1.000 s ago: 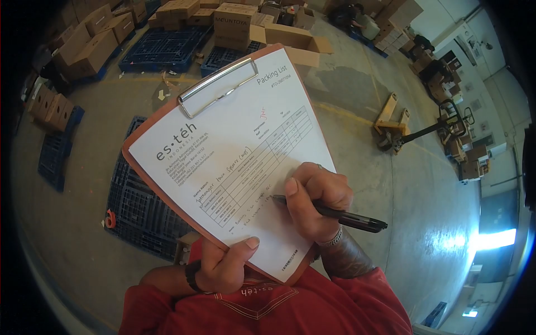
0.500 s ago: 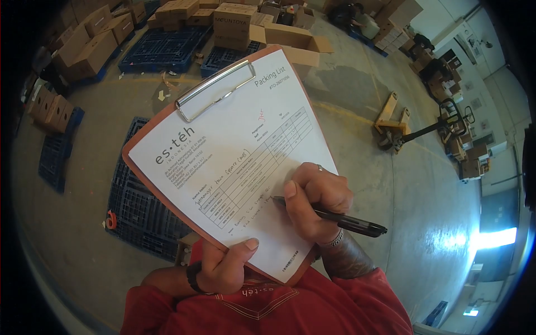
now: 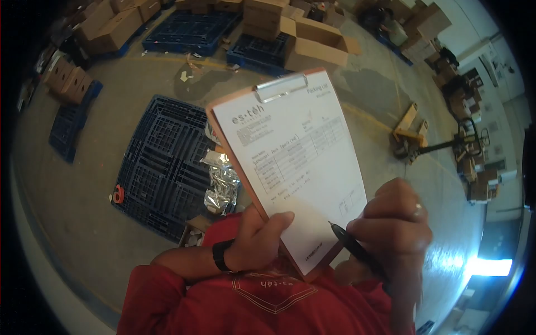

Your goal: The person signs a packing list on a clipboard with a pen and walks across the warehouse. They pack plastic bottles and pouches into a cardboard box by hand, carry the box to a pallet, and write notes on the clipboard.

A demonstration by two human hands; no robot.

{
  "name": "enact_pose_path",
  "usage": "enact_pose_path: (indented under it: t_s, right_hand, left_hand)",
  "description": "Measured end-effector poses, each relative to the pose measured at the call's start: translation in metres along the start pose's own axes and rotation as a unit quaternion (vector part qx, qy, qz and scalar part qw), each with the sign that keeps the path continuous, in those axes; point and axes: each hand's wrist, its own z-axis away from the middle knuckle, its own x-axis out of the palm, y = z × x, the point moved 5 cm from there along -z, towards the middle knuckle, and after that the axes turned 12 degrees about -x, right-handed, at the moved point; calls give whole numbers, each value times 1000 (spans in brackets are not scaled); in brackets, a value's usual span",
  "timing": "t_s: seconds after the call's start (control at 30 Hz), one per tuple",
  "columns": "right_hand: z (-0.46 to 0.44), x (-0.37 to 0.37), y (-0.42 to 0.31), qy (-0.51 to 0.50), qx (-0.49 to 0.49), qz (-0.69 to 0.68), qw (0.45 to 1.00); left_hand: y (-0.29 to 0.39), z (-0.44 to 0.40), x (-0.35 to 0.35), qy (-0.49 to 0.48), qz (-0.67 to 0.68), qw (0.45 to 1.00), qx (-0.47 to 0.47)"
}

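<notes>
My left hand (image 3: pixel 254 240) grips the lower left edge of a brown clipboard (image 3: pixel 237 162), thumb on top of the paper. Under its metal clip (image 3: pixel 282 89) lies a packing list (image 3: pixel 312 190) with a printed table and handwritten lines. In my right hand (image 3: pixel 393 223), closed and slightly blurred, is a black pen (image 3: pixel 357 248). The pen's tip points at the lower right part of the sheet; whether it touches the paper I cannot tell.
On the floor to the left lies a blue pallet (image 3: pixel 167 162), with silver foil packs (image 3: pixel 223 181) at its right side and a red object (image 3: pixel 118 194) at its corner. A yellow pallet jack (image 3: pixel 410 131) stands right. An open carton (image 3: pixel 318 47) and stacked boxes are behind.
My right hand with the pen has lifted off the handwritten lines and moved right and down. The clipboard has shifted right and tilted, and the foil packs now show beside it.
</notes>
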Motion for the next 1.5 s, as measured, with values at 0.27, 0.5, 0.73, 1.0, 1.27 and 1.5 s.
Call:
enact_pose_path:
  t_s: [0.27,0.5,0.73,1.0,1.27,1.5]
  right_hand:
    - [-48,2,-26,-223,67,151,961]
    - [9,3,16,55,-49,-76,994]
    - [64,1,25,157,136,-65,976]
    - [93,-11,30,234,222,-119,939]
    - [93,-12,32,129,252,-35,958]
    - [116,-40,54,180,208,-143,951]
  left_hand:
    - [7,5,0,10,35,999,-7]
    - [4,6,1,6,0,1000,30]
    - [-6,-9,12,-31,-22,999,25]
    - [-15,-19,24,-64,-29,997,26]
    - [-18,-29,42,-106,-22,994,-2]
    - [-28,-51,65,-118,-58,991,-13]
